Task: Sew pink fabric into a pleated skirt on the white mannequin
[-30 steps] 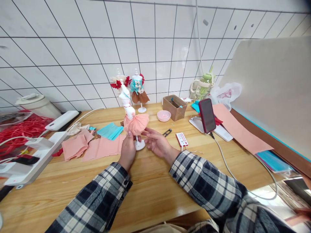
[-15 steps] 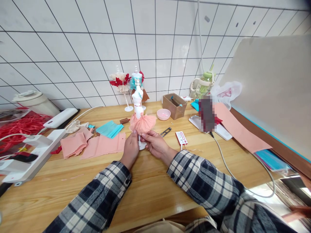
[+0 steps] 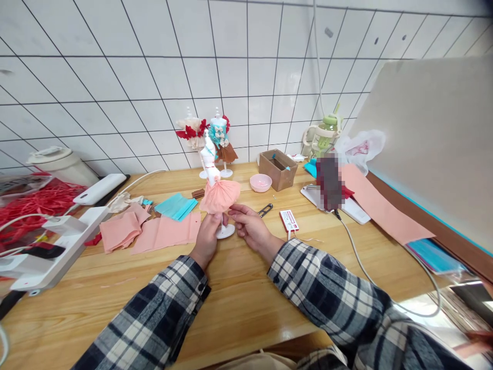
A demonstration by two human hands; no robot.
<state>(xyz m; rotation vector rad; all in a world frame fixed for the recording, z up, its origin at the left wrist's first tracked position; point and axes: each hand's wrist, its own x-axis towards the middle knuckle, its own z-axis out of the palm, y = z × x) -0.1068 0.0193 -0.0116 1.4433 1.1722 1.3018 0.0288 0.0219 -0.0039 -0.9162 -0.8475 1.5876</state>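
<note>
A small white mannequin on a round-based stand wears a gathered peach paper skirt. It leans to the left over the table. Around the stand's pole, just below the skirt, my left hand is closed. My right hand is by the skirt's lower right edge, thumb and fingers pinched together. Whether they hold the hem or something tiny I cannot make out. Under the skirt the white stand base shows between the hands. Small black thread snips lie just beyond my right hand.
Two dressed mannequins stand by the tiled wall. Peach paper pieces and blue paper lie left. A pink bowl, brown box and red-white packet are right. A power strip sits far left.
The mannequin has tipped to the left, its base now showing more. My right hand has come away from the pole toward the skirt's right edge; my left hand keeps its hold.
</note>
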